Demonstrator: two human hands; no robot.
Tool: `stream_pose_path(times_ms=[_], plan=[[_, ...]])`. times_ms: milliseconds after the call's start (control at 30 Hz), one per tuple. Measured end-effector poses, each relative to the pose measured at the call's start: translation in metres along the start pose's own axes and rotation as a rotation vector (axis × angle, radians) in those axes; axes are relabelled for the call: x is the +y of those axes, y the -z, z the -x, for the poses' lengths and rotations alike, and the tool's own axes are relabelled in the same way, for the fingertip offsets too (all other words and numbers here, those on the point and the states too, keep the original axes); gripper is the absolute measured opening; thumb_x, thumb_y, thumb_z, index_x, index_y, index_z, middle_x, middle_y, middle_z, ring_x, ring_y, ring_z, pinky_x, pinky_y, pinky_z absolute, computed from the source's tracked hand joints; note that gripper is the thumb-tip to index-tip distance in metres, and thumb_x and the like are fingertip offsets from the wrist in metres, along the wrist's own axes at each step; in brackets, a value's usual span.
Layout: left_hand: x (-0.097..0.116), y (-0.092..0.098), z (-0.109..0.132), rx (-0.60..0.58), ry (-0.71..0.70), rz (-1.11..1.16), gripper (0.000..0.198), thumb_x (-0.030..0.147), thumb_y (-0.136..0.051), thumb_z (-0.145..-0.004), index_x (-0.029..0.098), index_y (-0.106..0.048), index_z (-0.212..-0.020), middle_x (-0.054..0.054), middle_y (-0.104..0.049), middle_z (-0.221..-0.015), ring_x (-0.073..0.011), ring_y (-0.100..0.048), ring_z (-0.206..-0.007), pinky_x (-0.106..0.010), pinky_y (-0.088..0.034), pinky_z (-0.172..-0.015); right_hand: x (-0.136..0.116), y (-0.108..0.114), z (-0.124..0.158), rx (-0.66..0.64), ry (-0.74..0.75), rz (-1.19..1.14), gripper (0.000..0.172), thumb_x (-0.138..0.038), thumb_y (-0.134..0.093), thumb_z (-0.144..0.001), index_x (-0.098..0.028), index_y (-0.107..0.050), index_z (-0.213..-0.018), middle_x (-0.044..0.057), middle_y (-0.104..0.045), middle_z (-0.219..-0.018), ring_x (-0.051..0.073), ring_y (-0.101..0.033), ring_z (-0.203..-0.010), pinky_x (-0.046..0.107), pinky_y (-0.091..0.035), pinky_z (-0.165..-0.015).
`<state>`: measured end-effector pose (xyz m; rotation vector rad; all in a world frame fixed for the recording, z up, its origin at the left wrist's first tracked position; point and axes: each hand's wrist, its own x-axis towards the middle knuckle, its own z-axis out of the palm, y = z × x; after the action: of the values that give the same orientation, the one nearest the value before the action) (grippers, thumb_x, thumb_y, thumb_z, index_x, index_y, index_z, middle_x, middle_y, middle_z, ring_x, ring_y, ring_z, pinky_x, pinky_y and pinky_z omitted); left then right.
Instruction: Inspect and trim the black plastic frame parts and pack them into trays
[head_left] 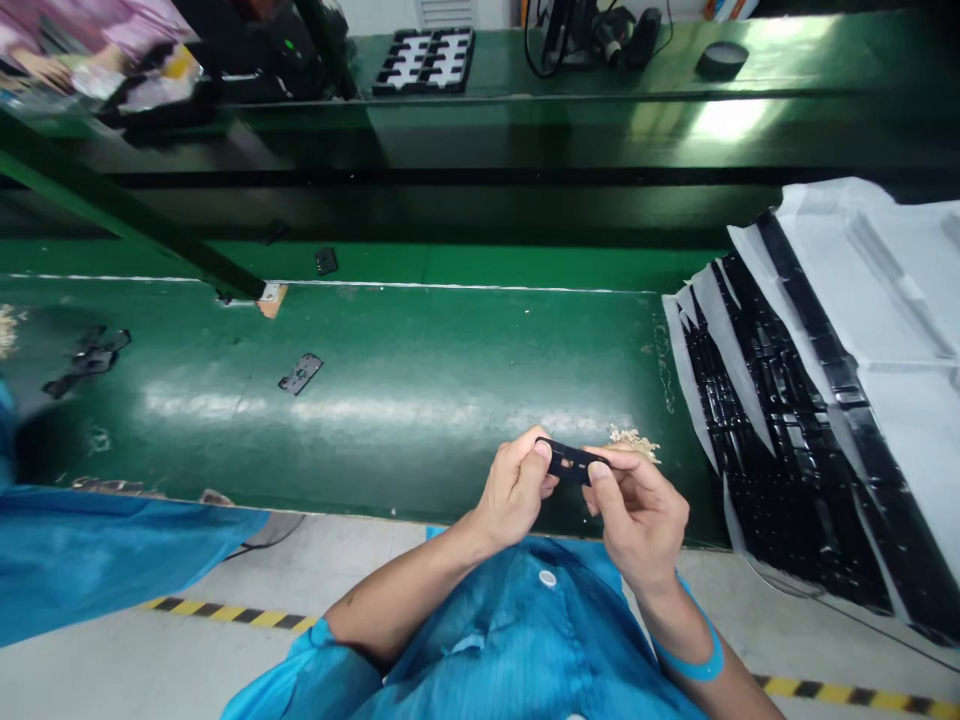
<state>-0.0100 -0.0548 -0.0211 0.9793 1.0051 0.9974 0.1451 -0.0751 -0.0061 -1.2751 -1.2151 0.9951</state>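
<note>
Close to my body, just above the bench's front edge, a small flat black plastic part [568, 463] with cut-outs is held between my two hands. My left hand [516, 490] pinches its left end, thumb on top. At the right end my right hand [639, 505] grips it between thumb and fingers. Beyond my right hand lies a small pile of pale beige bits [636, 443] on the green bench [450, 350]. A similar dark part [301, 373] lies flat on the bench to the left.
White sheeting with black taped strips [795, 430] covers the right side. A green post [150, 215] slants down at left. More black parts [88, 358] lie far left, another [326, 261] farther back. Behind are a black tray [425, 60] and a person in pink [135, 35].
</note>
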Motion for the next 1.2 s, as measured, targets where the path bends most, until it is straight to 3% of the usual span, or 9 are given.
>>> stream_pose_path(times_ms=[233, 367, 467, 800, 1067, 1200], plan=[[0.014, 0.002, -0.002, 0.134, 0.151, -0.007, 0.040, 0.042, -0.047, -0.099, 0.021, -0.040, -0.066, 0.006, -0.037, -0.055, -0.0083, -0.032, -0.049, -0.020, -0.025, -0.047, 0.009, 0.002, 0.001, -0.086, 0.049, 0.059, 0.016, -0.026, -0.069, -0.102, -0.022, -0.079, -0.115, 0.006, -0.070, -0.093, 0.014, -0.063, -0.059, 0.028, -0.052, -0.052], [0.013, 0.002, 0.004, 0.214, 0.135, -0.095, 0.041, 0.039, -0.042, -0.102, 0.021, -0.041, -0.065, 0.005, -0.041, -0.052, -0.0096, -0.037, -0.048, -0.021, -0.029, -0.047, 0.002, 0.000, -0.009, -0.164, -0.114, -0.072, 0.015, -0.031, -0.070, -0.102, -0.020, -0.078, -0.109, 0.000, -0.065, -0.073, 0.012, -0.059, -0.051, 0.026, -0.051, -0.050], [0.014, 0.006, 0.010, 0.195, 0.129, -0.124, 0.043, 0.043, -0.042, -0.105, 0.022, -0.041, -0.067, 0.005, -0.040, -0.054, -0.0101, -0.040, -0.050, -0.021, -0.031, -0.047, -0.004, -0.002, -0.017, -0.187, -0.231, -0.170, 0.022, -0.038, -0.074, -0.098, -0.018, -0.078, -0.104, -0.003, -0.061, -0.061, 0.011, -0.056, -0.046, 0.024, -0.046, -0.046], [0.024, 0.034, 0.015, 0.017, 0.038, -0.154, 0.035, 0.035, -0.045, -0.107, 0.021, -0.045, -0.075, 0.006, -0.048, -0.056, -0.0086, -0.038, -0.049, -0.023, -0.031, -0.052, 0.008, -0.019, -0.027, -0.188, -0.412, -0.247, 0.022, -0.039, -0.073, -0.098, -0.017, -0.076, -0.096, -0.005, -0.058, -0.056, 0.007, -0.046, -0.040, 0.020, -0.031, -0.042], [0.023, 0.055, 0.009, 0.056, 0.149, -0.102, 0.036, 0.037, -0.045, -0.107, 0.021, -0.045, -0.075, 0.006, -0.050, -0.058, -0.0084, -0.040, -0.050, -0.023, -0.033, -0.054, 0.018, -0.044, -0.041, -0.198, -0.501, -0.192, 0.020, -0.035, -0.071, -0.096, -0.018, -0.071, -0.086, -0.005, -0.058, -0.059, 0.004, -0.040, -0.038, 0.021, -0.026, -0.041], [0.025, 0.080, -0.008, 0.083, 0.125, -0.227, 0.029, 0.042, -0.051, -0.105, 0.020, -0.052, -0.085, 0.007, -0.048, -0.061, -0.0102, -0.043, -0.054, -0.023, -0.034, -0.055, 0.022, -0.061, -0.055, -0.234, -0.447, -0.067, 0.022, -0.038, -0.068, -0.098, -0.018, -0.073, -0.092, -0.006, -0.055, -0.055, 0.007, -0.044, -0.041, 0.022, -0.032, -0.045]])
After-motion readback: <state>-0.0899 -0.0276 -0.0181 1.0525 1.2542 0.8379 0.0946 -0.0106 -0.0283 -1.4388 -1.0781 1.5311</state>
